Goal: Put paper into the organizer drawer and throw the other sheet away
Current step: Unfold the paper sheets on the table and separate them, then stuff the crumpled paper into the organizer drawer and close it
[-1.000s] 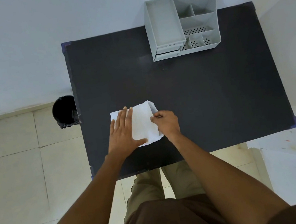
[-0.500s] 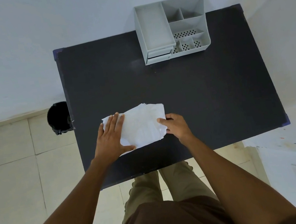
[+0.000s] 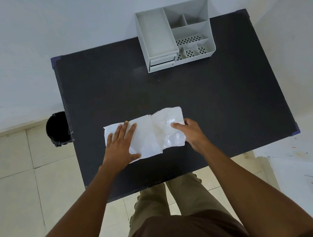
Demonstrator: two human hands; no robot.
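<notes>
White crumpled paper (image 3: 150, 135) lies spread on the black table (image 3: 210, 99), near its front edge. My left hand (image 3: 120, 144) presses flat on the paper's left part, fingers apart. My right hand (image 3: 189, 131) pinches the paper's right edge, where a wrinkled flap (image 3: 170, 128) lies unfolded to the right. Whether this is one sheet or two overlapping sheets I cannot tell. The grey desk organizer (image 3: 175, 35) stands at the table's back edge, with its small drawer (image 3: 162, 61) at the lower left front, pushed in.
A black waste bin (image 3: 58, 128) stands on the tiled floor just off the table's left edge. White walls close in behind and to the right of the table. My legs are at the table's front edge.
My right hand has drawn the paper's right part outward to the right, unfolding it into a wider strip. My left hand stayed pressing the left part.
</notes>
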